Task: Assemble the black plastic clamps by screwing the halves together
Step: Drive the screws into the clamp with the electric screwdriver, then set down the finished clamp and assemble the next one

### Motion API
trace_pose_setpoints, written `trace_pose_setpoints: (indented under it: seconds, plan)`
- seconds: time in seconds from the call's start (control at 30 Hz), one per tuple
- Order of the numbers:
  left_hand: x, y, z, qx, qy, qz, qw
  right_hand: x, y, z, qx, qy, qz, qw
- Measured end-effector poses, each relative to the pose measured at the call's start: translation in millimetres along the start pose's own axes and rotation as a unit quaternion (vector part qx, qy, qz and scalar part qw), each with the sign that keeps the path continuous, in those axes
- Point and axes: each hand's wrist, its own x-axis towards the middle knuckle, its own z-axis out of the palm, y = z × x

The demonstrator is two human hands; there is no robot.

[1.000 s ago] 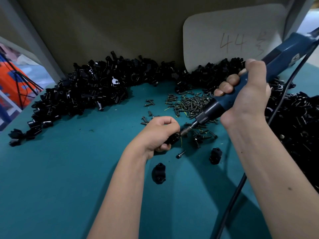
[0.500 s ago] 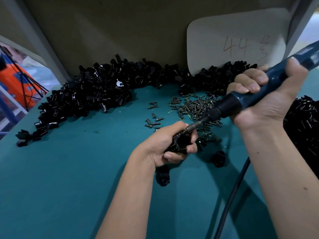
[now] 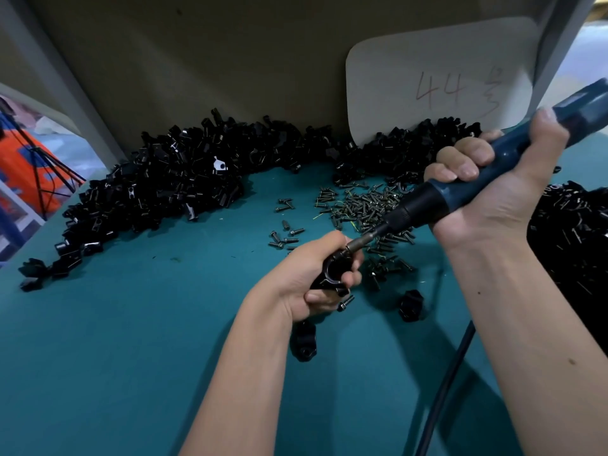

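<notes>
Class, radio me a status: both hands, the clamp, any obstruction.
Left hand grips clamp. Right hand grips screwdriver, bit at clamp's top. Loose screw lies just beneath; no obstruction.

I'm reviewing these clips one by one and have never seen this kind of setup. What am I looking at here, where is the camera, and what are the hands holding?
No robot: a person works bare-handed, filmed by a camera on their head looking down. The left hand grips a black clamp. The right hand holds a blue corded electric screwdriver with its bit at the clamp. On the teal table lie piles of black clamp halves, loose screws and two apparently finished clamps.
</notes>
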Motion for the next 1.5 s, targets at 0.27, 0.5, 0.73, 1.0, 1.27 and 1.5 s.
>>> trace_pose_setpoints:
  seconds: [0.27, 0.5, 0.73, 1.0, 1.27, 1.5]
  plan:
    - [11, -5, -4, 0.166, 0.177, 0.165, 0.956, 7, 3, -15, 0.016, 0.145, 0.036, 0.989]
    - [9, -9, -17, 0.319, 0.257, 0.345, 0.844, 9, 6, -11, 0.004, 0.156, 0.055, 0.986]
    - [1, -9, -19, 0.400, 0.326, 0.468, 0.718, 12, 12, -7, -0.037, 0.261, 0.078, 0.961]
    - [-3, -8, -22, 0.345, 0.341, 0.486, 0.727, 18, 0, -14, -0.049, 0.277, 0.107, 0.954]
    - [-8, -5, -43, 0.071, 0.370, 0.307, 0.874, 22, 2, -26, -0.317, 0.182, 0.141, 0.920]
    - [-7, -3, -33, 0.007, 0.264, 0.272, 0.925, 13, 45, -50, -0.683, 0.074, 0.094, 0.721]
